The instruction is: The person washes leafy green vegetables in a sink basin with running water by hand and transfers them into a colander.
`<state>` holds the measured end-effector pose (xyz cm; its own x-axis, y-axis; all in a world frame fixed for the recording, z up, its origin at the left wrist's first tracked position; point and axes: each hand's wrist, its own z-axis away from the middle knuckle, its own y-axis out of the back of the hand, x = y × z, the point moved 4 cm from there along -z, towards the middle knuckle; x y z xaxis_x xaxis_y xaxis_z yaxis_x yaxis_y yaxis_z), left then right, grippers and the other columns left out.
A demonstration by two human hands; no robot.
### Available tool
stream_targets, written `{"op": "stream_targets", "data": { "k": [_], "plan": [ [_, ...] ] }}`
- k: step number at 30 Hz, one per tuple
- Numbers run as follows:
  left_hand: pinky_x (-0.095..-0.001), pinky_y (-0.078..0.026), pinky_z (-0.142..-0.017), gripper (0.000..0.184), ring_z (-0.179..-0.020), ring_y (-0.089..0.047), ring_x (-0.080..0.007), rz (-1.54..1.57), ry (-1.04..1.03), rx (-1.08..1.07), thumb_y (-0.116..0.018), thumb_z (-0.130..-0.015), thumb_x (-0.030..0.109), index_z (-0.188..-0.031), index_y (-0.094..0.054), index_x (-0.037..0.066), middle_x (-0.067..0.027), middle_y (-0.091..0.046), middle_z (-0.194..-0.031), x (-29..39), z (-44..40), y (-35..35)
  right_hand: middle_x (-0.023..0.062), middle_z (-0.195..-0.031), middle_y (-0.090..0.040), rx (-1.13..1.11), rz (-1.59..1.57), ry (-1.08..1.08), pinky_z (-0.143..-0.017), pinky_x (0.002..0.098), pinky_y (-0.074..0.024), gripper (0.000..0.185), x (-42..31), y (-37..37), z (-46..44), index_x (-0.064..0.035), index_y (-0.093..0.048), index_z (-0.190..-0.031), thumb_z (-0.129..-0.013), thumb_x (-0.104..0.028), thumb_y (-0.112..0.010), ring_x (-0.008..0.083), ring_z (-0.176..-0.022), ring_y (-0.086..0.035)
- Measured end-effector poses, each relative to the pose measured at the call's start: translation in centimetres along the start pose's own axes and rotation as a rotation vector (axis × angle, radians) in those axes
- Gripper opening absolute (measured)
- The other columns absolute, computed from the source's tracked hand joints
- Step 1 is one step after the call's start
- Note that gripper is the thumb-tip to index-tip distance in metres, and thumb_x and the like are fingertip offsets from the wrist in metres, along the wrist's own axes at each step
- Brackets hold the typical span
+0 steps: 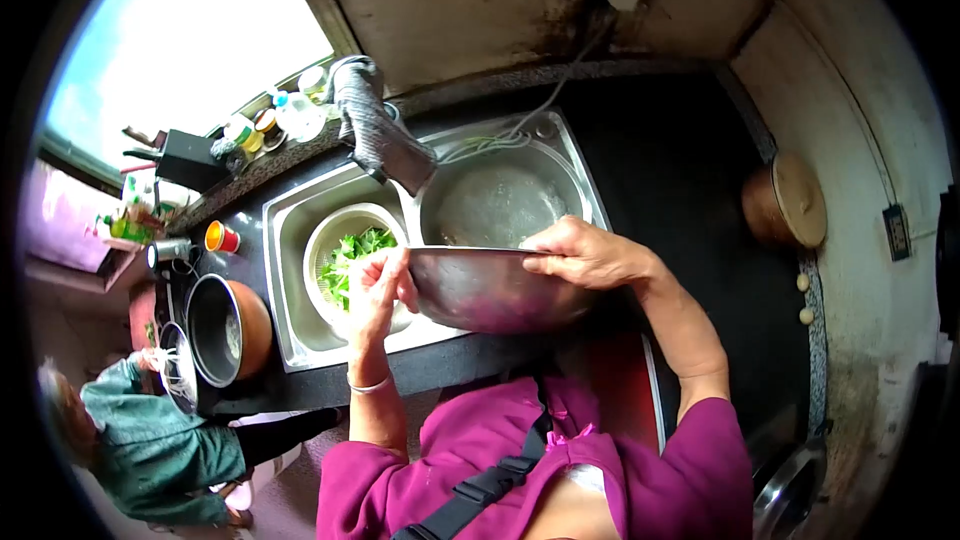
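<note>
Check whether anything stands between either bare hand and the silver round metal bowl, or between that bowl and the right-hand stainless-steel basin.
Nothing visible does: the left hand and right hand grip the bowl directly. The grey cloth hangs beyond it, near the basin's far left.

We grip a metal bowl [500,290] by its rim, our left hand [376,288] at one end and our right hand [592,253] at the other, tilting it at the near edge of the steel sink [280,285]. In the left compartment we see a pale colander [340,224] holding green leaves [345,268]. Grey cloth [372,120] hangs behind the sink. To our left stand a deep pot [252,330] and a person in a green top [165,445].
</note>
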<state>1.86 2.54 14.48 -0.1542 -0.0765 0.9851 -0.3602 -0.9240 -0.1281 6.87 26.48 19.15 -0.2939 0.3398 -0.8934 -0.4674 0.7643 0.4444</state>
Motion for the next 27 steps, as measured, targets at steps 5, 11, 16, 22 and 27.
{"op": "stream_targets", "data": {
  "k": [5,11,16,22,27],
  "plan": [
    [-0.0226,-0.042,-0.042,0.041,-0.042,-0.051,-0.0126,0.025,0.071,-0.083,-0.046,-0.090,0.029,-0.058,-0.051,0.004,-0.0063,-0.052,-0.049,-1.1,3.1,-0.8,0.0178,-0.058,-0.045,-0.176,0.109,0.062,-0.052,0.0380,-0.0356,0.018,-2.3,1.6,-0.1,0.0007,-0.048,-0.068,-0.080,-0.010,-0.056,0.0318,-0.052,-0.045],
    [-0.0302,-0.051,-0.051,0.049,-0.053,-0.058,-0.0216,0.591,0.531,-0.274,-0.042,-0.088,0.048,-0.074,-0.051,0.002,-0.0099,-0.055,-0.061,-7.9,7.2,-1.5,0.0108,-0.072,-0.053,-0.293,0.338,0.079,-0.058,0.0407,-0.0392,0.009,-3.9,-0.7,2.7,-0.0031,-0.047,-0.076,-0.073,-0.005,-0.056,0.0323,-0.071,-0.052],
    [-0.0301,-0.051,-0.054,0.053,-0.061,-0.061,-0.0224,0.643,0.797,-0.244,-0.048,-0.082,0.054,-0.074,-0.054,0.002,-0.0085,-0.056,-0.064,-11.0,7.3,-2.3,0.0086,-0.068,-0.049,-0.310,0.353,0.032,-0.054,0.0396,-0.0391,0.015,-3.8,-1.5,3.7,-0.0038,-0.044,-0.073,-0.065,0.001,-0.055,0.0300,-0.067,-0.052],
    [-0.0328,-0.052,-0.057,0.060,-0.079,-0.062,-0.0260,0.399,0.982,-0.454,-0.048,-0.082,0.052,-0.110,-0.050,-0.001,-0.0176,-0.059,-0.099,-12.8,6.2,-3.2,0.0053,-0.076,-0.049,-0.314,0.571,-0.065,-0.063,0.0358,-0.0414,0.017,-3.1,-2.4,5.7,-0.0070,-0.048,-0.080,-0.066,-0.002,-0.056,0.0242,-0.072,-0.052],
    [-0.0394,-0.054,-0.070,0.039,-0.089,-0.059,-0.0278,0.570,1.021,-0.308,-0.055,-0.082,0.024,-0.111,-0.046,0.000,-0.0150,-0.056,-0.104,-13.9,4.6,-4.9,0.0049,-0.072,-0.047,-0.128,0.680,0.016,-0.057,0.0346,-0.0428,0.014,-1.1,-5.5,6.8,-0.0061,-0.049,-0.073,-0.064,-0.001,-0.058,0.0225,-0.068,-0.051]
  ]
}}
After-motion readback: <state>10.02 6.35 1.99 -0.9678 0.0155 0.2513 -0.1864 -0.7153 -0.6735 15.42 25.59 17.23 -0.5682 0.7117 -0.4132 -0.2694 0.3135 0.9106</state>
